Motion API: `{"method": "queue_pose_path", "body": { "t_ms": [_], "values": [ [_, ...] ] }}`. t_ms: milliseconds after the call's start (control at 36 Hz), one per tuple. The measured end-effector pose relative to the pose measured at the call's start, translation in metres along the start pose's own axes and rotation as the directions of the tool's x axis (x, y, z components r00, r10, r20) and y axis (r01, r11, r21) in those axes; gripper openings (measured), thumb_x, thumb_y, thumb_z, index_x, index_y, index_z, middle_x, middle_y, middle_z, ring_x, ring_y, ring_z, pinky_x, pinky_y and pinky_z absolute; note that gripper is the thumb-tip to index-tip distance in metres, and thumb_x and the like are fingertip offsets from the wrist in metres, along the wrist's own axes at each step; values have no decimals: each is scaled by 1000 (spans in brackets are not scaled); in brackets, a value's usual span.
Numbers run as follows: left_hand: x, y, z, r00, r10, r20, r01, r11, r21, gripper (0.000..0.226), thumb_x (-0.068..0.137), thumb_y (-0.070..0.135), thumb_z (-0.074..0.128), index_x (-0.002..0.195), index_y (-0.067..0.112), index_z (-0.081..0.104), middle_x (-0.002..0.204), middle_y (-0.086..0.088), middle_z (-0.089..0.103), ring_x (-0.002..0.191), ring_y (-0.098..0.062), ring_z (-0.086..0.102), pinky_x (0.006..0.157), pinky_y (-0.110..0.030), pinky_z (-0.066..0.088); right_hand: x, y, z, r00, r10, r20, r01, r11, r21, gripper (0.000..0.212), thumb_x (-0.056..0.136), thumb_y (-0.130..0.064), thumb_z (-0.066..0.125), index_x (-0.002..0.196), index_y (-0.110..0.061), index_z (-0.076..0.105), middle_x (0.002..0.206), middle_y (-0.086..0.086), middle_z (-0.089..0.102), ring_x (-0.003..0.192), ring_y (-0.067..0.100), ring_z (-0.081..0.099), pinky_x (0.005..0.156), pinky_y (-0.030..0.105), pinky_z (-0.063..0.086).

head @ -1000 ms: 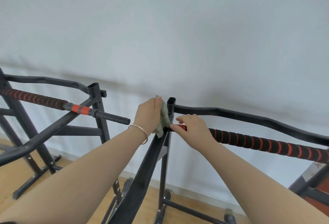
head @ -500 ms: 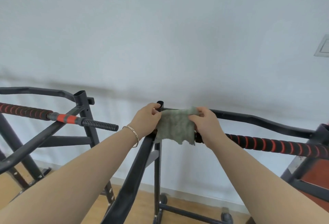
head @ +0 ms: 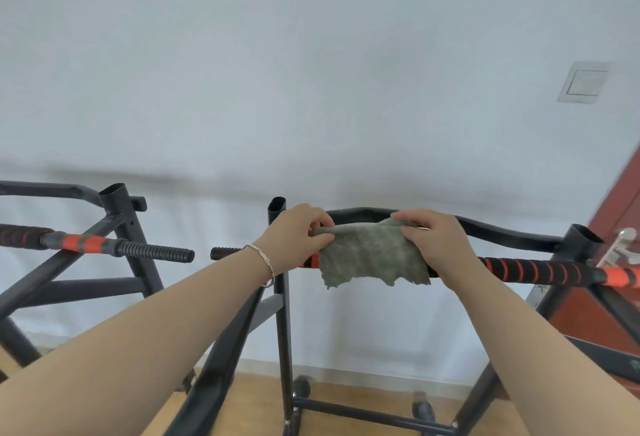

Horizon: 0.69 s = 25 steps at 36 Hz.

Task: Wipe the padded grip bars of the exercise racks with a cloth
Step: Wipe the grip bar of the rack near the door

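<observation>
A grey-green cloth hangs spread out in front of the black-and-red padded grip bar of the right exercise rack. My left hand pinches the cloth's upper left corner. My right hand pinches its upper right corner. The cloth hides the bar's section between my hands. A second padded grip bar runs across the left rack, apart from both hands.
A white wall stands close behind both racks, with a switch plate at the upper right. A reddish door with a metal handle is at the right edge. Wooden floor and rack feet show below.
The cloth went from bunched in my left hand at the rack's post to spread wide between both hands. My right hand let go of the bar and took the cloth's right corner.
</observation>
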<state>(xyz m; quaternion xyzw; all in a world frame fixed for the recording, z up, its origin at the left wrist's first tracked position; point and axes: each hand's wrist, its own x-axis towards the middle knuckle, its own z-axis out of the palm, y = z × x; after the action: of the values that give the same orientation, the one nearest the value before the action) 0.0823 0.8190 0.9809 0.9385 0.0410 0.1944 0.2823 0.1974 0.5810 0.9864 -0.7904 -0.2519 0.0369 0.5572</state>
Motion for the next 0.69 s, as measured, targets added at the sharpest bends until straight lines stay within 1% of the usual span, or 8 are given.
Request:
{"method": "queue_pose_path", "body": {
  "t_ms": [83, 167, 250, 333, 417, 556, 583, 694],
  "values": [
    [1, -12, 11, 998, 63, 6, -63, 973, 221, 20, 96, 33, 58, 113, 26, 63, 108, 5, 54, 94, -13, 54, 87, -29, 45, 2, 13, -2, 999, -46, 12, 48, 944, -326, 20, 91, -20, 63, 88, -35, 77, 92, -23, 72, 97, 7, 65, 80, 25, 47],
    [1, -29, 21, 995, 100, 28, -101, 887, 451, 31, 101, 39, 45, 123, 22, 59, 119, 0, 55, 105, -22, 51, 90, -37, 45, 0, 25, 11, 970, -234, -73, 99, 646, -757, 16, 93, -29, 64, 88, -26, 79, 108, -7, 70, 106, 28, 56, 85, 38, 44],
    [2, -40, 24, 991, 68, 118, -126, 790, 600, 38, 103, 46, 32, 120, 23, 58, 112, 2, 57, 98, -22, 51, 82, -37, 47, -4, 28, 33, 864, -497, 73, 373, 536, -758, 21, 90, -36, 64, 88, -18, 75, 98, 3, 70, 92, 33, 59, 82, 46, 48],
    [2, -49, 22, 984, -33, 174, -63, 854, 517, 39, 101, 52, 26, 91, 27, 55, 89, 7, 56, 87, -20, 53, 74, -35, 42, -2, 27, 57, 859, -327, 394, 508, 452, -733, 61, 91, -68, 28, 118, -25, 62, 107, -5, 62, 98, 22, 55, 91, 40, 42],
    [3, -54, 20, 963, -56, 264, -94, 848, 521, 45, 98, 57, 21, 72, 27, 42, 67, 7, 51, 71, -21, 52, 66, -36, 39, 11, 33, 69, 826, -277, 491, 560, 306, -770, 74, 86, -79, 17, 133, -29, 45, 109, -5, 59, 90, 20, 58, 74, 36, 48],
    [4, -56, 19, 947, -92, 306, -100, 825, 557, 45, 101, 57, 26, 84, 22, 48, 69, 6, 50, 72, -20, 51, 65, -37, 40, 26, 37, 78, 793, -324, 516, 587, 177, -790, 74, 84, -81, 5, 114, -28, 47, 78, -6, 55, 58, 20, 51, 51, 29, 38],
    [4, -55, 19, 949, -72, 307, -130, 797, 590, 46, 101, 54, 19, 92, 21, 50, 76, 5, 52, 75, -22, 53, 66, -37, 43, 28, 38, 79, 790, -322, 522, 589, 164, -791, 71, 87, -78, 8, 106, -25, 50, 72, -6, 53, 54, 21, 50, 50, 30, 42],
    [5, -59, 21, 942, 10, 337, -234, 740, 631, 71, 88, 51, -6, 110, 18, 53, 90, -4, 58, 77, -26, 53, 61, -37, 40, 31, 31, 78, 679, -404, 614, 694, 78, -716, 27, 80, -36, 79, 92, -16, 65, 51, -8, 36, 38, 21, 42, 35, 30, 43]
  ]
}}
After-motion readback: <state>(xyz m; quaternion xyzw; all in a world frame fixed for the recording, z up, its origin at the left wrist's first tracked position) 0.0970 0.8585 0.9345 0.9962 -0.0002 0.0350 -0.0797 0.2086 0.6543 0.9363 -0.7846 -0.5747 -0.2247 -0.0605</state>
